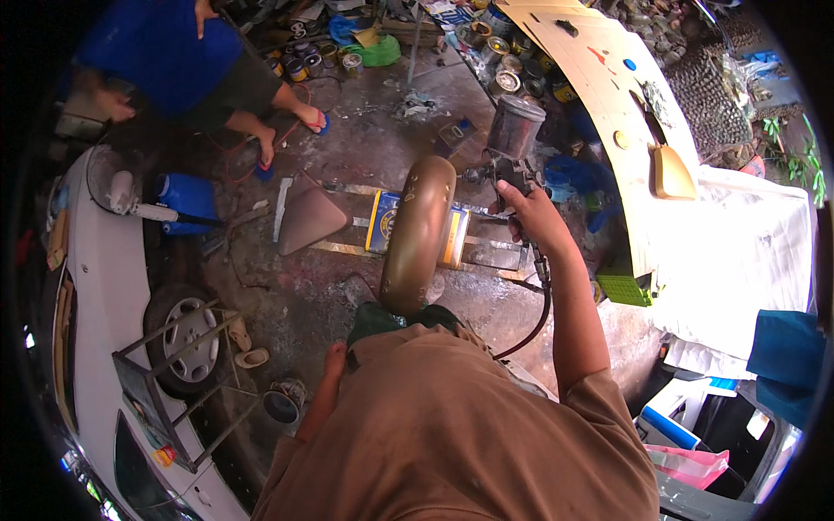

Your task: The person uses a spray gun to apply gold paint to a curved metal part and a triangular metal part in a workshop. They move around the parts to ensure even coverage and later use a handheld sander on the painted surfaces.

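Observation:
My right hand (pixel 519 201) grips a black-and-silver spray gun (pixel 504 174) topped by a dented metal cup (pixel 517 126); a hose runs down from it. Just left of the gun, a curved bronze-painted part, like a fender (pixel 415 234), lies lengthwise over a blue-and-yellow tin (pixel 378 221) on metal bars (pixel 495 256). A brownish triangular panel (pixel 313 213) lies farther left. My left hand (pixel 333 360) hangs beside my body at the lower left, partly hidden by my shirt, its fingers unclear.
Another person (pixel 174 61) stands upper left near paint cans (pixel 321 61). A fan (pixel 122 187), white car (pixel 113 260) and metal frame (pixel 200 347) line the left. A cardboard-topped table (pixel 582 35), green crate (pixel 625 286) and white sheet (pixel 730 260) are at right.

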`<action>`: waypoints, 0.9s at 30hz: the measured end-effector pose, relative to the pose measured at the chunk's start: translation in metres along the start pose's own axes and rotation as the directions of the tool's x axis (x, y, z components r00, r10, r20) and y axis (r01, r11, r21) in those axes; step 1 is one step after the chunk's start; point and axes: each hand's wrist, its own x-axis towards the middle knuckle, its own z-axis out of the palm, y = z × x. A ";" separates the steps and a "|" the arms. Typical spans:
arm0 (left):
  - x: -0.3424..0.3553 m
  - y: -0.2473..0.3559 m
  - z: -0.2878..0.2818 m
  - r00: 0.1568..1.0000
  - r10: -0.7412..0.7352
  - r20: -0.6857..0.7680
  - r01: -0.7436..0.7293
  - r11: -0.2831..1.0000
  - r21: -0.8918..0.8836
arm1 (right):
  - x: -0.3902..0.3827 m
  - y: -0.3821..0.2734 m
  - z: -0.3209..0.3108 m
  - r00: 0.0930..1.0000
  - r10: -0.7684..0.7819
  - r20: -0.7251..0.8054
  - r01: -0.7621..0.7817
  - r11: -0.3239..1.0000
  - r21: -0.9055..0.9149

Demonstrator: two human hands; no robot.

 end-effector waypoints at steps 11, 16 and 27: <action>-0.004 -0.044 0.008 0.998 0.020 -0.060 -0.025 0.997 -0.080 | 0.053 0.005 -0.024 0.983 -0.087 -0.163 0.054 0.979 -0.197; -0.019 -0.027 0.020 0.997 -0.022 -0.079 0.022 1.000 0.000 | 0.045 -0.023 -0.031 0.996 -0.067 0.057 0.079 0.966 -0.245; -0.042 -0.054 0.021 0.987 -0.163 0.001 0.162 0.977 -0.136 | 0.090 -0.042 -0.005 0.987 -0.086 0.136 0.138 0.889 -0.436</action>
